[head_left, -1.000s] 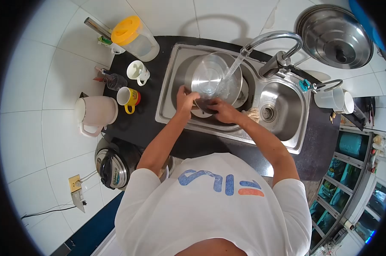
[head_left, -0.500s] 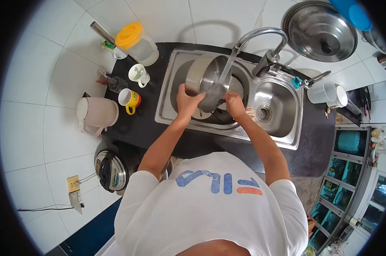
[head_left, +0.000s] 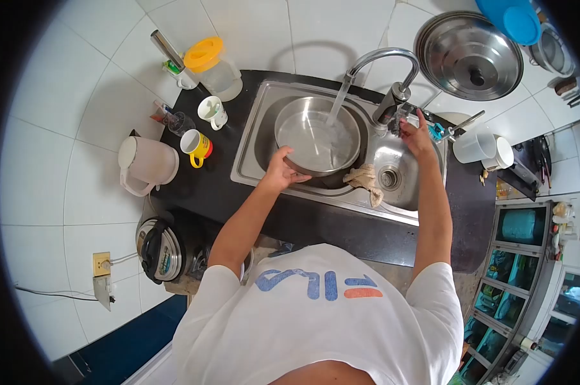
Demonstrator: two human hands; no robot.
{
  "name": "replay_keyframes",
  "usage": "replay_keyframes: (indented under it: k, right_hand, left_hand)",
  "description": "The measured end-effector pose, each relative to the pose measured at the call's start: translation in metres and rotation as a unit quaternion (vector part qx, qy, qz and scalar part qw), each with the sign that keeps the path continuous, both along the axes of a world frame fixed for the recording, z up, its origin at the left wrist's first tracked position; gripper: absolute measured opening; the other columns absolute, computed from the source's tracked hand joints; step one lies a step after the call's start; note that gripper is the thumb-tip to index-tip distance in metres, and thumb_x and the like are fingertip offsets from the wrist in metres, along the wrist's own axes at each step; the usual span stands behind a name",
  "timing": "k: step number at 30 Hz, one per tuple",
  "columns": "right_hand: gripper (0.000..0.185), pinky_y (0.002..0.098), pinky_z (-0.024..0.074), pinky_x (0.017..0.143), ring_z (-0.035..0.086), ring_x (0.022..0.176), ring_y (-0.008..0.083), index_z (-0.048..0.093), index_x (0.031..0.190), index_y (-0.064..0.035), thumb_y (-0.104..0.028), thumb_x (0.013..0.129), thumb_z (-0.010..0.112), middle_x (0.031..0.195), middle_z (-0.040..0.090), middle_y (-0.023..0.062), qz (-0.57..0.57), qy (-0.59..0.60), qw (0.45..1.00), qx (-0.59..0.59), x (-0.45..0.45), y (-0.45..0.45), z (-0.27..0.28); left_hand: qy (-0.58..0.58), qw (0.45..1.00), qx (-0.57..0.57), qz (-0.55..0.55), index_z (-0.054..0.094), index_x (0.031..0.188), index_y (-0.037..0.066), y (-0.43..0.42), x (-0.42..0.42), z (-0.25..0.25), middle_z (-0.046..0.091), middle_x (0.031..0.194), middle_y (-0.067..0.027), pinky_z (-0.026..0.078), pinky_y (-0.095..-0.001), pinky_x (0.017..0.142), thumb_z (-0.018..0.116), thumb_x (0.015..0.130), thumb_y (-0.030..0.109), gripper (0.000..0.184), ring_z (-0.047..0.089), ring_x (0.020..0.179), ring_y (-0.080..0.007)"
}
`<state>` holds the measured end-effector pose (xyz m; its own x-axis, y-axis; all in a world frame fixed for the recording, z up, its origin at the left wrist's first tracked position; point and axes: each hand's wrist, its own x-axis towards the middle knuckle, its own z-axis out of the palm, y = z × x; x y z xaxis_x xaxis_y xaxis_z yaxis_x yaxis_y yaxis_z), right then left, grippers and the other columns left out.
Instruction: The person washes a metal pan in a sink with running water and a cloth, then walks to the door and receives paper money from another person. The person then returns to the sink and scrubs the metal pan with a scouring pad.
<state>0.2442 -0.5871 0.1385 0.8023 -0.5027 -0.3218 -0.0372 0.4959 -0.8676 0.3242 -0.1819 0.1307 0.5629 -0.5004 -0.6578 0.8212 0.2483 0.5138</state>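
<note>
Water runs from the curved faucet (head_left: 386,56) into a round steel pan (head_left: 302,131) in the larger basin of the sink (head_left: 254,138). My left hand (head_left: 282,171) grips the near-left rim of the pan. My right hand (head_left: 418,133) is raised above the smaller basin, just right of the faucet base, its fingers closed around something small and dark that I cannot make out. A beige cloth (head_left: 365,183) lies over the divider between the basins.
On the left of the counter (head_left: 219,186) stand a yellow-lidded pitcher (head_left: 220,77), a white mug (head_left: 212,112), a yellow mug (head_left: 196,147) and a kettle (head_left: 150,163). Plastic containers (head_left: 474,147) stand at the right. A steel lid (head_left: 470,58) hangs behind.
The pan has gone from tilted to nearly level, with water in it. My right hand has moved from the pan to beside the faucet base. My left hand stays at the pan. The cloth is more exposed.
</note>
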Motion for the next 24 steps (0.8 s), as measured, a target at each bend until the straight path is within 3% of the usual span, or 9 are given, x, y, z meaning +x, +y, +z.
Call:
replay_keyframes:
  k: [3,9,17,20,21,24]
  right_hand:
    - [0.085,0.0348,0.0481,0.08,0.059,0.094,0.0183,0.023,0.147,-0.022,0.01,0.079,0.062,0.108,0.061,0.0104,0.1,0.004,0.995,-0.006,0.007,-0.021,0.013]
    - [0.08,0.0327,0.0481,0.081,0.059,0.094,0.0193,0.033,0.14,-0.0239,0.012,0.075,0.062,0.111,0.06,0.0151,0.151,0.033,0.987,-0.043,0.004,-0.024,0.011]
    - [0.082,0.0304,0.0492,0.079,0.059,0.092,0.0165,0.034,0.142,-0.026,0.01,0.076,0.066,0.102,0.063,0.01,0.187,0.042,0.979,-0.063,-0.029,-0.012,0.001]
    - [0.081,0.0305,0.0493,0.08,0.06,0.092,0.0164,0.032,0.145,-0.0216,0.01,0.077,0.065,0.103,0.063,0.0105,0.161,0.012,0.986,-0.04,-0.036,-0.01,0.001]
    - [0.08,0.0297,0.0491,0.079,0.06,0.091,0.0165,0.031,0.146,-0.0179,0.01,0.078,0.063,0.105,0.063,0.0122,0.139,-0.029,0.99,-0.007,-0.041,-0.008,-0.003]
    - [0.074,0.0301,0.0497,0.077,0.061,0.086,0.0171,0.035,0.143,-0.0118,0.011,0.078,0.062,0.108,0.062,0.0147,0.048,0.036,0.998,0.029,-0.056,-0.002,-0.04]
  left_hand:
    - [0.022,0.999,-0.019,0.018,0.039,0.13,0.004,-0.014,-0.013,-0.002,0.05,0.125,-0.0182,0.046,-0.0637,0.092,0.059,0.078,0.029,0.06,0.052,0.112,-0.0424]
    - [-0.02,0.998,-0.047,0.023,0.038,0.129,0.006,-0.026,-0.021,0.001,0.048,0.126,-0.0156,0.046,-0.0651,0.09,0.059,0.077,0.028,0.06,0.051,0.114,-0.0403]
    - [-0.036,0.997,-0.017,0.068,0.04,0.126,0.003,-0.023,-0.04,0.019,0.049,0.124,-0.0155,0.049,-0.062,0.088,0.058,0.078,0.029,0.058,0.053,0.112,-0.0377]
    - [-0.052,0.992,0.03,0.107,0.045,0.119,0.003,-0.023,-0.053,0.021,0.053,0.119,-0.0192,0.054,-0.0597,0.08,0.057,0.08,0.028,0.048,0.057,0.107,-0.0371]
    - [-0.061,0.991,0.04,0.114,0.042,0.118,-0.001,-0.022,-0.057,0.023,0.051,0.116,-0.0227,0.058,-0.0553,0.072,0.06,0.078,0.027,0.051,0.058,0.104,-0.039]
    - [-0.129,0.965,0.152,0.171,0.038,0.116,-0.003,-0.029,-0.076,0.037,0.051,0.109,-0.0236,0.06,-0.0521,0.066,0.062,0.076,0.024,0.054,0.059,0.099,-0.0395]
